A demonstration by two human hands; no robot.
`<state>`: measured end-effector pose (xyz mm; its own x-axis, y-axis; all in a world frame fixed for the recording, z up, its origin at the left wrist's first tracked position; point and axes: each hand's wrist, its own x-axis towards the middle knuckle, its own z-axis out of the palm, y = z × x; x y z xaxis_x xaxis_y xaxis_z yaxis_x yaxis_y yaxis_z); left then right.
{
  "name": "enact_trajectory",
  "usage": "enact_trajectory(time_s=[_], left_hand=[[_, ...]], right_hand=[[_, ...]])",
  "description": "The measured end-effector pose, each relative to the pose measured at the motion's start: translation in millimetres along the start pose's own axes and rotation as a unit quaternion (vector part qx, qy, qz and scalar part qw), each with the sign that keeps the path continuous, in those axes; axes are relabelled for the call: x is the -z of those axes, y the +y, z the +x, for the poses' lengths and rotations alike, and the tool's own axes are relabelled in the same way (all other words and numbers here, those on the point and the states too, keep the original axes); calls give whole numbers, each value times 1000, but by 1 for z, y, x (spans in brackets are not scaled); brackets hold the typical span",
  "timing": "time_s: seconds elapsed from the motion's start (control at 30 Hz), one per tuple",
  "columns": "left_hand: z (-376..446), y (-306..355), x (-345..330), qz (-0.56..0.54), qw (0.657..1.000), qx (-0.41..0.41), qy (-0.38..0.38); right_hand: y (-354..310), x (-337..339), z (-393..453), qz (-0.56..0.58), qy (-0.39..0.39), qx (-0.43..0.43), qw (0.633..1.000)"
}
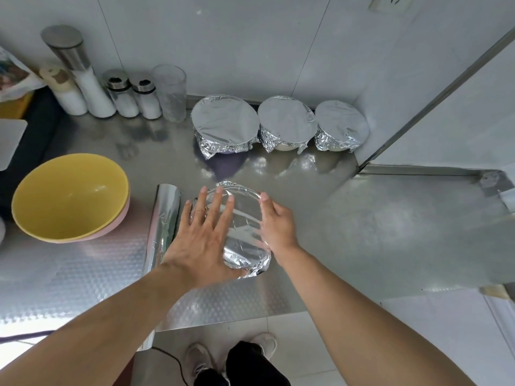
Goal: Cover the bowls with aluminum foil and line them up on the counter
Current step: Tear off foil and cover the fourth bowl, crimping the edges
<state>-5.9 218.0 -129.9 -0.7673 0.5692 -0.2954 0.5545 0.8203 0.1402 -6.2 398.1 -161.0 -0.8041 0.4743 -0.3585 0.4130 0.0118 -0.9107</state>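
A foil-covered bowl (pixel 245 218) stands on the steel counter (pixel 362 232) near its front edge. My left hand (pixel 204 232) lies flat on the foil top with fingers spread and straight. My right hand (pixel 274 221) presses against the bowl's right side, thumb up along the rim. Three foil-covered bowls stand in a row at the back wall: a large one (pixel 224 123), a middle one (pixel 287 122) and a right one (pixel 341 125). A roll of aluminum foil (pixel 164 218) lies just left of my left hand. An uncovered yellow bowl (pixel 69 196) sits nested in a pink bowl at the left.
Salt and spice shakers (pixel 119 93), a tall steel-capped jar (pixel 80 71) and a clear glass (pixel 170 91) stand at the back left. A metal-edged panel (pixel 434 101) borders the counter at the right. The counter's front edge runs below my forearms, with floor tiles and shoes beneath.
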Motion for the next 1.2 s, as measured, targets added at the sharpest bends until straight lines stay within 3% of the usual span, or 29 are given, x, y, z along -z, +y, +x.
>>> enact_trajectory(time_s=[0.47,0.57,0.73,0.83,0.93,1.0,1.07,1.2], left_hand=[[1,1,0,-5,1000,-4,-17],[1,2,0,-2,1000,-1,-19],[3,2,0,-3,1000,-15,-6],[2,-2,-1,-91,994,-39,36],[-8,-6,-4,-257,952,41,164],[-10,-4,-6,-390,881,142,227],[-5,-2,-11,-469,817,234,241],[-2,-5,-15,-547,754,306,198]], right_hand=[[19,-19,-41,149,97,-41,983],[42,-21,-30,135,87,-38,986],[10,-4,-39,101,62,-31,993],[16,17,-40,44,69,-10,997],[27,29,-48,9,105,-11,994],[27,35,-55,41,95,-37,994],[22,38,-59,59,49,-63,995],[3,33,-65,73,-17,-114,991]])
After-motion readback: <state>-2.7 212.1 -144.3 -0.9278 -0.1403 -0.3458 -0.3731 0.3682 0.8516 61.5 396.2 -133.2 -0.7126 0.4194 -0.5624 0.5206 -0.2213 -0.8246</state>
